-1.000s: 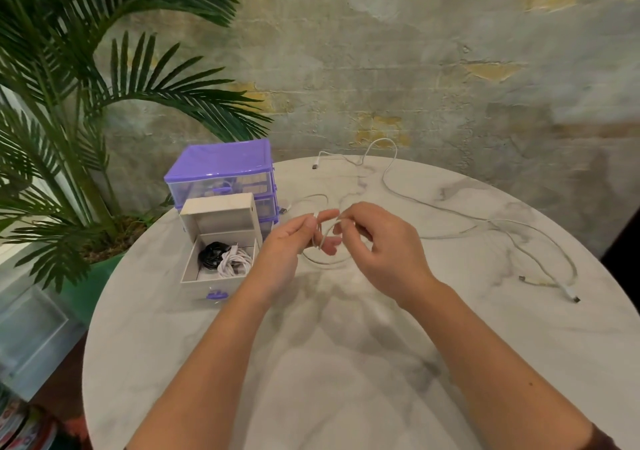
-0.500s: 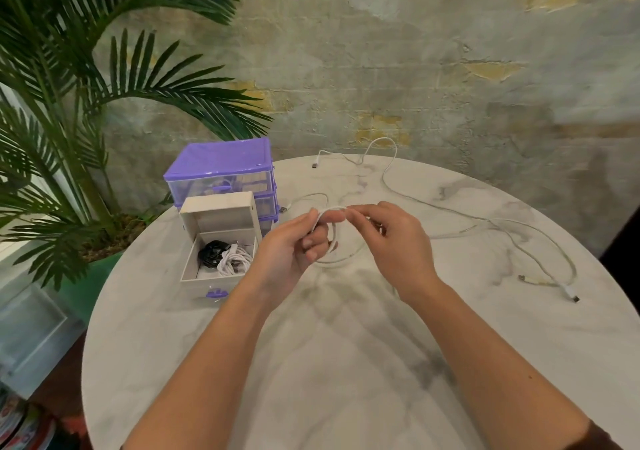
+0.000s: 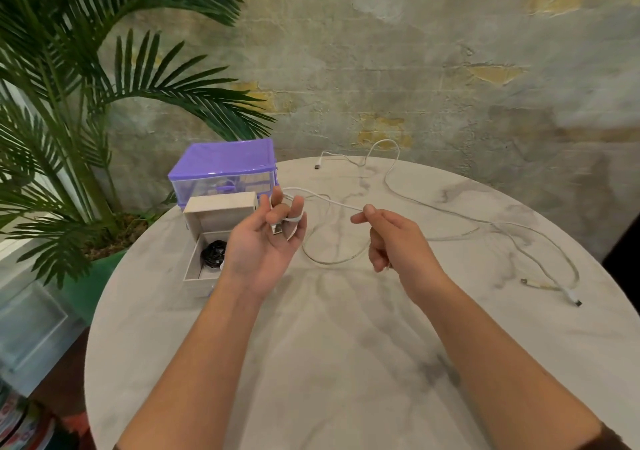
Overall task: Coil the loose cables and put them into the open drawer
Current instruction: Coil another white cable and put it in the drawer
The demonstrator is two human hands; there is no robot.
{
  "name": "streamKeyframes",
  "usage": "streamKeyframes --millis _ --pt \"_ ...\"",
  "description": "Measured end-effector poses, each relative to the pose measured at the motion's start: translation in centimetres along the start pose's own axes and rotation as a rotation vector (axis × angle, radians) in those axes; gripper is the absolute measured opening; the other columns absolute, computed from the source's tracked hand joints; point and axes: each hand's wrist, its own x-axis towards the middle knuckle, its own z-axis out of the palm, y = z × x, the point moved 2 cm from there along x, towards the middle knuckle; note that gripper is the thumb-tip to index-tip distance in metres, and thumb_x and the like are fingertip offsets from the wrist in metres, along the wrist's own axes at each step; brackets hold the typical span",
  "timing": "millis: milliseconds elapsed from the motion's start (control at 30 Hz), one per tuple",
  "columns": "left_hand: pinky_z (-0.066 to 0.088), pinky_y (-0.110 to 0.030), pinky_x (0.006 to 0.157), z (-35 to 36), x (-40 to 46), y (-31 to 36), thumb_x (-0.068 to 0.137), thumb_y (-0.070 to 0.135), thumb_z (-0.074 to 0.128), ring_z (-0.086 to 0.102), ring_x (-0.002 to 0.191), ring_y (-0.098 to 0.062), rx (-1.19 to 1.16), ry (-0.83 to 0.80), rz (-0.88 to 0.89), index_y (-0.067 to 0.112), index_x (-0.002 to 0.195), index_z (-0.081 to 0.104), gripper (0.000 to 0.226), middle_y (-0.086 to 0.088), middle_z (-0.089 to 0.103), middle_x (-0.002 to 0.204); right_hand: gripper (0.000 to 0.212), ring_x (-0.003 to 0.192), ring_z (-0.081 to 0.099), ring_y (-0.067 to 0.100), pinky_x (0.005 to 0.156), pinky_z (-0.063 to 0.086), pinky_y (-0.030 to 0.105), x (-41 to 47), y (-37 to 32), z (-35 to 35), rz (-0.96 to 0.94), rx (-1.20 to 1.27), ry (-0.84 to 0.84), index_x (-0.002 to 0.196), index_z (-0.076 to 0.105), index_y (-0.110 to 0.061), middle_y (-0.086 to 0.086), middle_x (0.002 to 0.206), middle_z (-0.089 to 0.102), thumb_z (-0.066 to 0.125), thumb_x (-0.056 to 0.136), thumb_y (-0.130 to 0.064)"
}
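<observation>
Quick count: two hands up over the one round marble table (image 3: pixel 346 363), the left hand (image 3: pixel 263 245) and the right hand (image 3: pixel 394 238), sharing one white cable (image 3: pixel 329 202) strung between them. Looks like two more loose cables (image 3: pixel 391 186) sprawl across the right and upper middle of the frame, though they cross, so I can't be sure. Left of centre there's one purple drawer unit (image 3: pixel 223 162) with one open drawer (image 3: pixel 194 269) holding one black coil (image 3: pixel 213 254), and one palm plant (image 3: pixel 86 86) fills the upper left.

round marble table (image 3: pixel 346 363) | on it: purple drawer unit (image 3: pixel 223 172), open drawer (image 3: pixel 207 241), white cables (image 3: pixel 502 228)
</observation>
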Motion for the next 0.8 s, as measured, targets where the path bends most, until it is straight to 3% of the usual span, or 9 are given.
streamKeyframes --millis 67,133,200,300,400,500,567,667,800 --pt "0.042 -0.026 0.095 0.2 0.0 0.2 0.104 0.021 0.039 0.07 0.081 -0.006 -0.015 0.006 0.03 0.018 0.09 0.074 0.038 0.011 0.061 0.081 0.031 0.047 0.036 0.012 0.048 0.03 0.021 -0.2 0.0 0.5 -0.034 -0.087 0.007 0.092 0.071 -0.019 -0.006 0.053 0.035 0.047 0.101 -0.037" --pt "0.042 -0.024 0.096 0.4 0.0 0.4 0.104 0.028 0.036 0.07 0.081 -0.003 0.024 0.022 0.092 0.018 0.104 0.068 0.033 0.012 0.072 0.09 0.031 0.059 0.045 0.005 0.057 0.034 0.024 -0.4 0.0 1.0 -0.096 -0.326 0.029 0.091 0.072 -0.027 -0.015 0.057 0.049 0.047 0.1 -0.042" --pt "0.042 -0.023 0.096 0.4 0.1 0.5 0.104 0.032 0.033 0.07 0.087 -0.001 0.129 0.031 0.161 0.019 0.111 0.063 0.034 0.015 0.073 0.099 0.031 0.069 0.051 0.001 0.061 0.036 0.026 -1.0 0.0 1.5 -0.131 -0.6 -0.006 0.09 0.073 -0.033 -0.026 0.061 0.055 0.047 0.097 -0.049" --pt "0.044 -0.024 0.096 0.5 0.1 0.4 0.105 0.033 0.029 0.067 0.103 -0.005 0.34 0.023 0.245 0.016 0.128 0.056 0.04 0.013 0.071 0.112 0.033 0.068 0.053 0.002 0.059 0.035 0.024 -1.7 -0.3 2.3 -0.169 -0.82 -0.118 0.089 0.075 -0.037 -0.021 0.065 0.059 0.047 0.094 -0.055" --pt "0.043 -0.03 0.1 0.5 -0.1 0.2 0.104 0.035 0.033 0.066 0.108 -0.01 0.551 0.039 0.31 0.02 0.132 0.052 0.037 0.01 0.07 0.115 0.035 0.066 0.053 0.003 0.06 0.037 0.025 -2.2 -0.7 2.6 -0.254 -0.872 -0.145 0.082 0.075 -0.036 -0.02 0.064 0.062 0.048 0.093 -0.056" --pt "0.039 -0.033 0.103 0.5 -0.2 -0.2 0.103 0.039 0.036 0.066 0.106 -0.007 0.791 0.047 0.335 0.028 0.133 0.051 0.035 0.012 0.07 0.115 0.036 0.067 0.054 0.01 0.062 0.043 0.03 -2.3 -1.1 2.4 -0.38 -0.85 -0.103 0.071 0.071 -0.03 -0.007 0.069 0.064 0.05 0.092 -0.05" --pt "0.042 -0.026 0.101 0.6 -0.3 -0.5 0.103 0.036 0.037 0.067 0.103 -0.006 0.895 0.025 0.349 0.028 0.13 0.055 0.034 0.01 0.067 0.122 0.034 0.068 0.055 0.012 0.065 0.048 0.035 -2.4 -1.3 2.3 -0.435 -0.813 -0.1 0.069 0.068 -0.027 -0.006 0.069 0.064 0.047 0.087 -0.046" --pt "0.044 -0.008 0.083 0.8 -0.2 -1.1 0.103 0.029 0.039 0.067 0.099 -0.002 1.043 -0.034 0.346 0.015 0.119 0.065 0.034 0.012 0.055 0.138 0.037 0.069 0.056 0.012 0.065 0.048 0.035 -2.6 -1.5 2.1 -0.495 -0.74 -0.101 0.068 0.064 -0.023 -0.007 0.07 0.063 0.036 0.075 -0.046" --pt "0.037 -0.001 0.085 0.5 -0.2 -1.9 0.102 0.03 0.041 0.057 0.107 0.013 1.161 -0.129 0.262 0.024 0.11 0.07 0.03 0.024 0.065 0.118 0.027 0.072 0.054 0.008 0.062 0.043 0.027 -2.4 -1.9 1.5 -0.585 -0.676 0.025 0.069 0.06 -0.032 -0.018 0.075 0.062 0.038 0.081 -0.042"
